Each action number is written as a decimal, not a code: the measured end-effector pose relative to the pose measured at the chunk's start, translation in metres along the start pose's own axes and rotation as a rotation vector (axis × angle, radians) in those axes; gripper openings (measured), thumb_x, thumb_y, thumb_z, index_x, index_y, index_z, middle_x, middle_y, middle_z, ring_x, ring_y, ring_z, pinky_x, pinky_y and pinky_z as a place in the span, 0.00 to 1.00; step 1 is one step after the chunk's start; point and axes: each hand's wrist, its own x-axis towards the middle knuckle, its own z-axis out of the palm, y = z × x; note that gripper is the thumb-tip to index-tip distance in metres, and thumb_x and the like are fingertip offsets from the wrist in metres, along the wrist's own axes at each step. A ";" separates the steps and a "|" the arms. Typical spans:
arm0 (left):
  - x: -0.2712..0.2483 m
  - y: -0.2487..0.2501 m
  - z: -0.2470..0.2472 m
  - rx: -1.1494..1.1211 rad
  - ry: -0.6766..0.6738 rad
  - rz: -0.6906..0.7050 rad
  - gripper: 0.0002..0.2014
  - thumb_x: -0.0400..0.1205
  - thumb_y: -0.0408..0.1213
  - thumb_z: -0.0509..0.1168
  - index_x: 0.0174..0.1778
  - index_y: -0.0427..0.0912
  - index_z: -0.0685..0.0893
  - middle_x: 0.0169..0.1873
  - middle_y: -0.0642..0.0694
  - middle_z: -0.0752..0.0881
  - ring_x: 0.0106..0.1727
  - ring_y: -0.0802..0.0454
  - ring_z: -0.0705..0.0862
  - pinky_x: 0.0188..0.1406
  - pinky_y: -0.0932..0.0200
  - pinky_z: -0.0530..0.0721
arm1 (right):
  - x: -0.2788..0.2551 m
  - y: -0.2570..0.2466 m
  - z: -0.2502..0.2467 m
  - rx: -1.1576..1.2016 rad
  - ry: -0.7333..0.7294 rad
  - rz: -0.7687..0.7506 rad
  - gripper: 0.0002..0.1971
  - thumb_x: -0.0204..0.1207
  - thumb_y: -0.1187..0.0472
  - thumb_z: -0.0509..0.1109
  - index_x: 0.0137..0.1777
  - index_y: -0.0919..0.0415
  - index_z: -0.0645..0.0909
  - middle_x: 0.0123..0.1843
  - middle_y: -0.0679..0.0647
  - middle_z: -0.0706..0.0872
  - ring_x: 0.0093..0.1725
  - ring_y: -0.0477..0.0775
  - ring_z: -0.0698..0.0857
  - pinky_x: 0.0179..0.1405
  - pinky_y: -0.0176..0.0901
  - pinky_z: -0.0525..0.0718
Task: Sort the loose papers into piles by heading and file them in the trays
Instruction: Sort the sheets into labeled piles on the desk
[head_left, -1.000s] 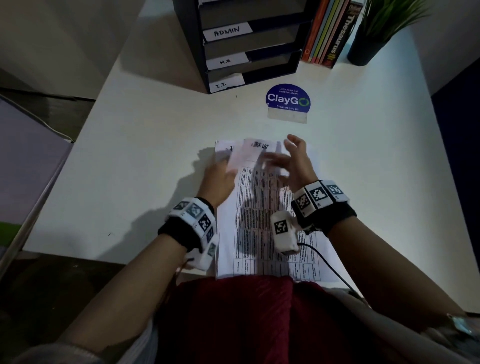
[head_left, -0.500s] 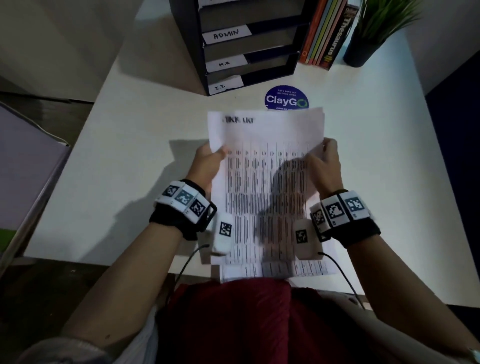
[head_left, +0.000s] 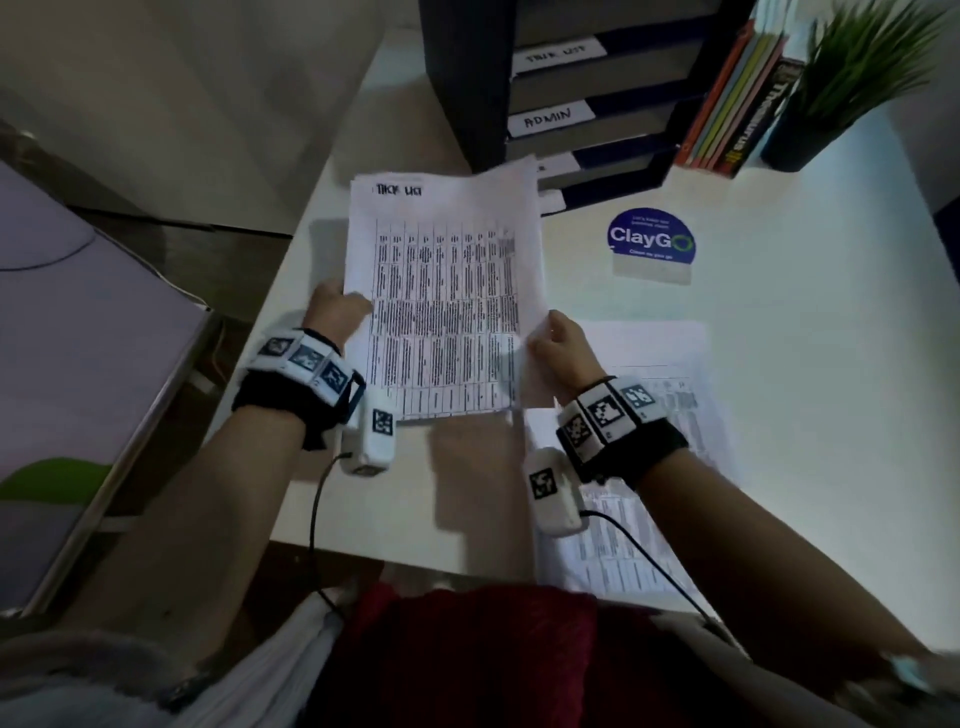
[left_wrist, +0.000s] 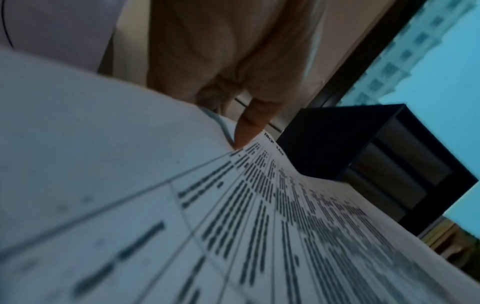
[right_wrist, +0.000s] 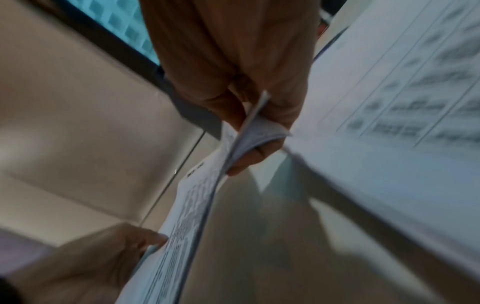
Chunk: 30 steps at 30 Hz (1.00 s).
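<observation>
Both hands hold a sheaf of printed sheets (head_left: 447, 296) headed "TASK LIST" above the desk's left part. My left hand (head_left: 337, 306) pinches its left edge, thumb on top. My right hand (head_left: 558, 343) pinches the right edge; the right wrist view shows the paper edge (right_wrist: 249, 131) between thumb and fingers. In the left wrist view the table-printed sheet (left_wrist: 233, 216) fills the frame under a fingertip (left_wrist: 249, 127). More printed papers (head_left: 654, 457) lie flat on the desk under my right wrist. The dark tray rack (head_left: 587, 93) stands behind, with labels "TASK LIST" and "ADMIN".
A blue "ClayGo" sticker (head_left: 651, 240) sits on the white desk (head_left: 805, 364) to the right of the held sheets. Upright books (head_left: 737, 104) and a potted plant (head_left: 852, 78) stand right of the rack. The desk's left edge drops off beside my left wrist.
The sheets were lifted off the pile, then carried up and left toward the rack. The rest of the pile stays on the desk, now at my right.
</observation>
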 end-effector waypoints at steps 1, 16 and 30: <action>0.004 -0.011 -0.005 0.094 0.023 0.000 0.18 0.81 0.25 0.56 0.67 0.29 0.74 0.56 0.39 0.79 0.57 0.44 0.78 0.57 0.54 0.76 | 0.001 -0.004 0.011 -0.044 -0.016 0.014 0.07 0.69 0.71 0.57 0.34 0.60 0.65 0.33 0.54 0.70 0.41 0.58 0.73 0.34 0.41 0.73; 0.017 -0.033 -0.016 0.729 -0.017 -0.186 0.38 0.81 0.35 0.61 0.79 0.28 0.44 0.79 0.32 0.47 0.81 0.36 0.47 0.78 0.43 0.52 | -0.002 -0.007 0.067 -0.599 -0.113 0.020 0.21 0.75 0.73 0.62 0.69 0.71 0.70 0.77 0.65 0.60 0.76 0.64 0.61 0.76 0.48 0.60; -0.049 0.013 0.110 0.646 -0.383 0.568 0.20 0.82 0.28 0.57 0.72 0.36 0.72 0.67 0.37 0.73 0.68 0.42 0.73 0.68 0.54 0.71 | -0.006 0.028 -0.083 -0.813 0.098 -0.058 0.37 0.68 0.59 0.76 0.76 0.55 0.64 0.76 0.56 0.65 0.75 0.59 0.65 0.68 0.59 0.66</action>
